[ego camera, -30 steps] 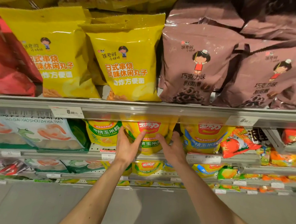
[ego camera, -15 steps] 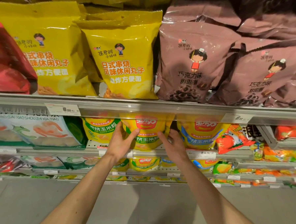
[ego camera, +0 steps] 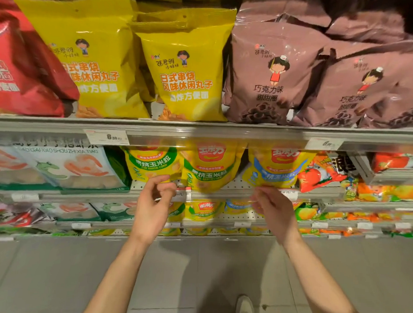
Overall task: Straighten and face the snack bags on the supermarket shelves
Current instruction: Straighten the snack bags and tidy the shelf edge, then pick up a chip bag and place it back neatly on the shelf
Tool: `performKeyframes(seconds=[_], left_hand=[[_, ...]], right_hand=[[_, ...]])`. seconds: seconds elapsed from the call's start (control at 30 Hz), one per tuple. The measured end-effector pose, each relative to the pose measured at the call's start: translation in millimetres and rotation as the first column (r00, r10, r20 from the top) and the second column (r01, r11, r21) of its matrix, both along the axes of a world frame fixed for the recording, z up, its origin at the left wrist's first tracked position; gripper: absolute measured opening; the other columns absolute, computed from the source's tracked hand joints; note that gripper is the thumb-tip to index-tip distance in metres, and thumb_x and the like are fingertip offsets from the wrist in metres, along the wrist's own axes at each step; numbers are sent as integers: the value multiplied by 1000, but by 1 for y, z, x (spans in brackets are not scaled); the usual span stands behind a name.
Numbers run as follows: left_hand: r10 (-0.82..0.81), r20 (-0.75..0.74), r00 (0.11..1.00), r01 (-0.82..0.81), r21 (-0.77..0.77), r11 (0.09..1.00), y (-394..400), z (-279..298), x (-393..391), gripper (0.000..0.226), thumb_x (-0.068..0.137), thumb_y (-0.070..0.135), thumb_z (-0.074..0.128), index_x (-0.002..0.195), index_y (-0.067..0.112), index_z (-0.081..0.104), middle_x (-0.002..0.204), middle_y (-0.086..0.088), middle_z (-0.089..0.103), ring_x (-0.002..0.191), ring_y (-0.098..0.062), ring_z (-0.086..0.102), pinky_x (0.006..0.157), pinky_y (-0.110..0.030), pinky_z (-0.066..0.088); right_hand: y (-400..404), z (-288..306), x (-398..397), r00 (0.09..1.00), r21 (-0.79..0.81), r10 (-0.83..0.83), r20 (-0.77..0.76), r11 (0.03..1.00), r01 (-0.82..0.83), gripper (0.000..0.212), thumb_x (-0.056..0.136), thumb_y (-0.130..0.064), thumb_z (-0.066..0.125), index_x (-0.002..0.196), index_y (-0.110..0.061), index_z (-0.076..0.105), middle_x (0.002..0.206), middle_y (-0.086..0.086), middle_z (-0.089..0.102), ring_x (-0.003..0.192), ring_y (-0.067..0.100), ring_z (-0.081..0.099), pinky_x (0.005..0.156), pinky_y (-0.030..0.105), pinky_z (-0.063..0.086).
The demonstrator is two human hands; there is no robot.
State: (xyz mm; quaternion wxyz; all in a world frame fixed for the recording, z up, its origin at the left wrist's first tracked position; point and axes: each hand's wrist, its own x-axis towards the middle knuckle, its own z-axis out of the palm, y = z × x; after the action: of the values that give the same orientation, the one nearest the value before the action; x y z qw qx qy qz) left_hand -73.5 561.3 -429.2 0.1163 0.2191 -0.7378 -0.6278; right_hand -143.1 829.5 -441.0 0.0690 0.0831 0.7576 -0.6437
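Three yellow baked-corn bags hang in a row under the upper shelf: a left green-banded bag (ego camera: 150, 163), a middle green-banded bag (ego camera: 208, 167) and a blue-banded bag (ego camera: 275, 168). My left hand (ego camera: 154, 201) hovers with loosely curled fingers just below the left bag's lower edge and holds nothing. At the bottom edge of the blue-banded bag, the fingertips of my right hand (ego camera: 273, 209) pinch it. The middle bag hangs free between my hands.
The upper shelf rail (ego camera: 202, 129) carries big yellow bags (ego camera: 184, 66), brown chocolate-ring bags (ego camera: 269, 71) and a red bag (ego camera: 18, 70). Shrimp-stick packs (ego camera: 68, 166) lie to the left, tomato snack bags (ego camera: 319, 174) to the right. Lower shelves hold more small bags. Grey floor below.
Both hands have let go of the middle corn bag and moved apart. The left went toward the left bag, the right to the blue-banded bag's bottom edge.
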Motion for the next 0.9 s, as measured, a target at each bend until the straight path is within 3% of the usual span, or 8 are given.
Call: performKeyframes(seconds=[0.1, 0.3, 0.43, 0.67, 0.83, 0.9], left_hand=[[-37, -39, 999, 37, -10, 999, 5, 15, 10, 18, 102, 17, 59, 114, 31, 63, 104, 1, 76, 100, -11, 72, 89, -28, 54], [-45, -82, 996, 46, 16, 999, 29, 39, 23, 17, 104, 21, 60, 119, 27, 65, 102, 4, 77, 99, -13, 74, 93, -33, 55], [4, -102, 995, 2, 59, 998, 63, 52, 30, 19, 99, 23, 66, 118, 25, 67, 98, 2, 77, 97, -16, 74, 95, -38, 55], [124, -143, 982, -105, 132, 986, 164, 65, 19, 12, 100, 13, 64, 108, 20, 69, 97, -1, 78, 88, -16, 75, 75, -16, 56], [122, -166, 979, -98, 145, 985, 232, 74, -4, 13, 100, 8, 63, 104, 18, 71, 91, -5, 78, 78, -15, 74, 70, -16, 55], [110, -176, 978, -85, 142, 986, 249, 77, -11, 13, 100, 10, 62, 107, 18, 70, 95, -4, 78, 79, -15, 75, 72, -17, 56]], right_hand=[[13, 10, 24, 998, 10, -67, -16, 998, 67, 12, 102, -13, 61, 103, -6, 71, 81, 3, 76, 72, 19, 69, 71, 30, 55], [48, 25, 50, 986, -69, -151, -67, 987, 146, 10, 100, -6, 62, 99, -10, 71, 73, -2, 76, 64, 9, 67, 60, 18, 55], [81, 34, 44, 984, -74, -144, -106, 988, 137, 11, 100, -10, 63, 97, -11, 73, 80, 6, 77, 75, 21, 70, 74, 33, 57], [169, 44, 12, 986, -39, -54, -157, 998, 48, 13, 101, -16, 63, 95, -21, 74, 85, 1, 79, 83, 22, 75, 81, 35, 56], [230, 50, 1, 986, -62, -55, -155, 997, 46, 15, 101, -15, 62, 93, -18, 75, 85, 3, 79, 79, 15, 74, 80, 32, 58], [248, 52, -1, 987, -80, -53, -154, 996, 41, 16, 101, -15, 62, 94, -18, 76, 85, 3, 78, 78, 14, 73, 74, 24, 59]])
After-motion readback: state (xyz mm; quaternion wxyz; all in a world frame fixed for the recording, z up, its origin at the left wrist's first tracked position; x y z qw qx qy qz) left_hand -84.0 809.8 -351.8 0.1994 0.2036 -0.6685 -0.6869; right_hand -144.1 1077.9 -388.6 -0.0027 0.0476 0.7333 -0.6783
